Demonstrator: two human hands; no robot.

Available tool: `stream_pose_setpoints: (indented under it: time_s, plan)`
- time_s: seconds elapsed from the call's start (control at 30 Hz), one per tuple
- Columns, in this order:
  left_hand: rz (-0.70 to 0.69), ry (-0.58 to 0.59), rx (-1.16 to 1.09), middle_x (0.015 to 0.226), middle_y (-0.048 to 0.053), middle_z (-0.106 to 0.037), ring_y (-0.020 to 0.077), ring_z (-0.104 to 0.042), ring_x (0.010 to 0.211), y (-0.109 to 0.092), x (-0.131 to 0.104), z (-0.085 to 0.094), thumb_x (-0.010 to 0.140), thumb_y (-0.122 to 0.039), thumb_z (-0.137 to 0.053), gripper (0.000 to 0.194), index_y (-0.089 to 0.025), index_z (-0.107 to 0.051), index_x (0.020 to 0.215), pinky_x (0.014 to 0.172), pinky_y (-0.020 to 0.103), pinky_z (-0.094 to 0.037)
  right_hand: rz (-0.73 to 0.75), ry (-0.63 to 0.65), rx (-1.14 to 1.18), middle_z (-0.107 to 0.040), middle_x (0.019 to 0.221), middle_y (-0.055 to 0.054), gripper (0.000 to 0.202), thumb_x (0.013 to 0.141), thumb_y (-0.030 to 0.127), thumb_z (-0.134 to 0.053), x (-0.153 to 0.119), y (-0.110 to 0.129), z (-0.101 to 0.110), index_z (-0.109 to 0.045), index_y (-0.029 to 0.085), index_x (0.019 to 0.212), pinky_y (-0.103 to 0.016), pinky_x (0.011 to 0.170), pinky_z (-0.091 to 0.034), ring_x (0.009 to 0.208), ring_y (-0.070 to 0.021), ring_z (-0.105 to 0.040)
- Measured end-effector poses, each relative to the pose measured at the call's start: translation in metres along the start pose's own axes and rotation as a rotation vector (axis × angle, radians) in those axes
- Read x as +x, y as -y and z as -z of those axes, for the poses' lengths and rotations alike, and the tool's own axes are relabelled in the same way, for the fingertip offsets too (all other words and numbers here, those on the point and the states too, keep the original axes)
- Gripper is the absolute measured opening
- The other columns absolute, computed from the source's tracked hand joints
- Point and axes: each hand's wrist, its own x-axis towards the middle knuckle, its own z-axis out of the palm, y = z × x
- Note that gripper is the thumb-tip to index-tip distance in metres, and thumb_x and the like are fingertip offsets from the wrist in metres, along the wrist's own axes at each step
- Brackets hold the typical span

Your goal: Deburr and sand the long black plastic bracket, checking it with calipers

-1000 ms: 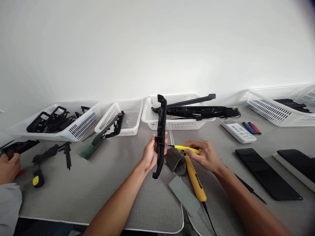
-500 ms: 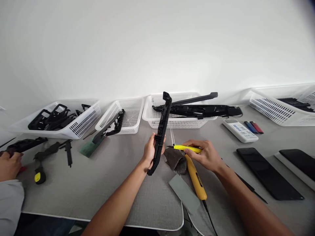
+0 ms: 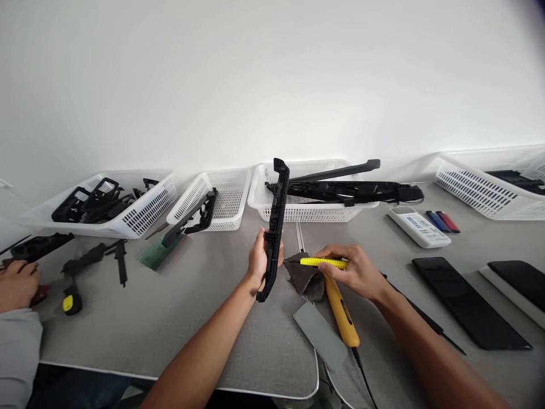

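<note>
Bar (image 3: 277, 218) sits clamped in your left grip (image 3: 258, 260). Your right grip (image 3: 356, 271) pinches the knife (image 3: 317, 262) at the bar's four o'clock.

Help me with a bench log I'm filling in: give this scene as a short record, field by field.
Left hand: holds a long black plastic part, tilted
Right hand: grips a slim bright-yellow tool, dark tip pointing toward the part; contact unclear
Near right hand: crumpled dark-grey cloth-like piece, yellow corded tool, flat grey rectangular block
Along the wall: four white perforated plastic baskets with black parts
Left edge: co-worker's hand, grey sleeve
</note>
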Motion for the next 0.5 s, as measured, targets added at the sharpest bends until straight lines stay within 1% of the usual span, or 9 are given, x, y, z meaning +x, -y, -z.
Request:
stream_pose_setpoints:
  time_s: [0.1, 0.2, 0.3, 0.43, 0.5]
  plan:
    - [-0.006, -0.023, 0.001, 0.052, -0.007, -0.045, 0.0065, -0.032, 0.036, -0.0032, -0.0017, -0.0004, 0.095, -0.063, -0.062, 0.050, -0.014, -0.071, 0.092, 0.036, 0.020, -0.022, -0.004, 0.000, 0.005, -0.073, 0.075, -0.004, 0.044, 0.098, 0.057, -0.064, 0.0000, -0.0007, -0.0012, -0.081, 0.017, 0.096, -0.027, 0.055, -0.037, 0.060, -0.0156, -0.053]
    - [-0.029, -0.004, 0.008, 0.051, -0.007, -0.044, 0.0067, -0.030, 0.035, -0.0059, -0.0035, -0.0017, 0.098, -0.061, -0.059, 0.049, -0.014, -0.071, 0.092, 0.036, 0.020, -0.023, 0.012, 0.032, 0.015, -0.075, 0.078, -0.005, 0.041, 0.097, 0.056, -0.066, -0.0003, -0.0026, -0.0018, -0.081, 0.017, 0.095, -0.027, 0.058, -0.040, 0.063, -0.0165, -0.056]
    - [-0.036, -0.008, -0.002, 0.051, -0.007, -0.043, 0.0072, -0.030, 0.035, -0.0077, -0.0043, -0.0032, 0.101, -0.058, -0.055, 0.049, -0.013, -0.072, 0.091, 0.036, 0.021, -0.024, 0.015, 0.027, 0.019, -0.075, 0.079, -0.005, 0.039, 0.098, 0.054, -0.067, -0.0006, -0.0040, -0.0017, -0.081, 0.018, 0.097, -0.027, 0.059, -0.041, 0.065, -0.0171, -0.057]
    - [-0.018, -0.048, -0.013, 0.050, -0.007, -0.042, 0.0072, -0.029, 0.033, -0.0094, -0.0035, -0.0042, 0.104, -0.056, -0.051, 0.050, -0.013, -0.071, 0.092, 0.036, 0.021, -0.021, 0.004, 0.080, 0.036, -0.073, 0.076, -0.004, 0.037, 0.096, 0.051, -0.068, -0.0009, -0.0048, -0.0028, -0.080, 0.017, 0.092, -0.027, 0.057, -0.039, 0.063, -0.0161, -0.055]
    - [-0.017, -0.054, -0.026, 0.050, -0.006, -0.042, 0.0069, -0.027, 0.033, -0.0105, -0.0034, -0.0042, 0.105, -0.056, -0.049, 0.050, -0.013, -0.071, 0.091, 0.036, 0.021, -0.020, -0.001, 0.082, 0.039, -0.073, 0.076, -0.004, 0.036, 0.096, 0.051, -0.069, -0.0011, -0.0050, -0.0037, -0.080, 0.017, 0.092, -0.027, 0.058, -0.040, 0.063, -0.0160, -0.055]
